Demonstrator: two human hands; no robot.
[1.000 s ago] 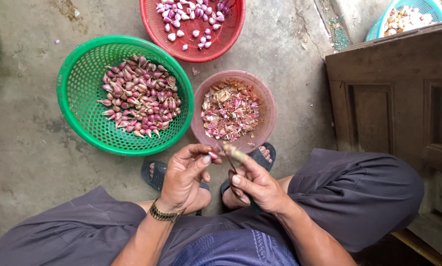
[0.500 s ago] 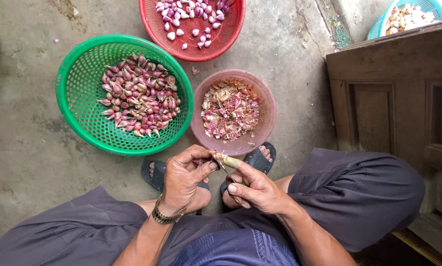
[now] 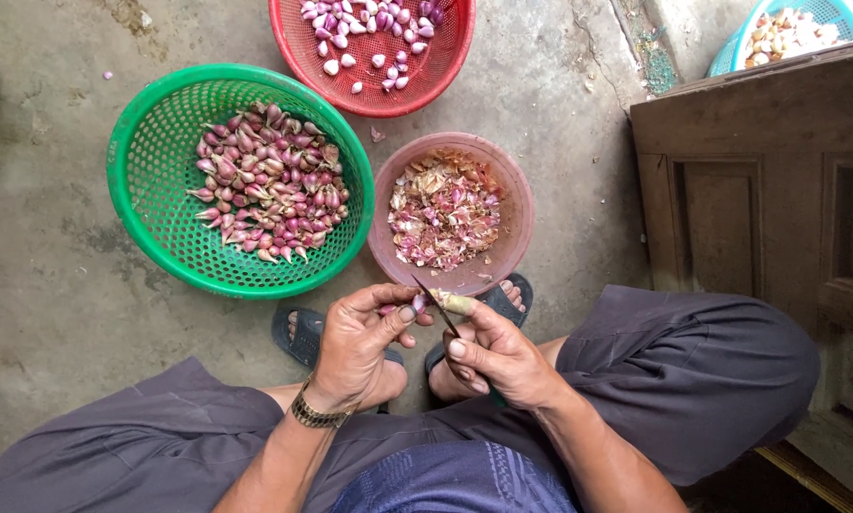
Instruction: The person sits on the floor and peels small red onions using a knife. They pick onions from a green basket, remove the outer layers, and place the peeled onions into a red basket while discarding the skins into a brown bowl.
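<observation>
My left hand (image 3: 360, 342) pinches a small purple shallot (image 3: 417, 304) between thumb and fingers, just below the pink bowl. A small knife (image 3: 436, 306) is gripped in my right hand (image 3: 498, 356), its dark blade laid against the shallot. A bandaged or covered fingertip shows on the right hand beside the blade. A wristband sits on my left wrist. Both hands hover above my sandalled feet (image 3: 303, 337).
A green basket (image 3: 151, 204) holds unpeeled shallots. The pink bowl (image 3: 512, 204) holds peels. A red basket (image 3: 445, 66) at the top holds peeled shallots. A brown wooden panel (image 3: 759, 190) stands at the right, with a blue basket (image 3: 745, 43) behind it. The floor is bare concrete.
My hands have drawn closer together and shifted slightly down. The knife blade now rests on the shallot in my left fingers.
</observation>
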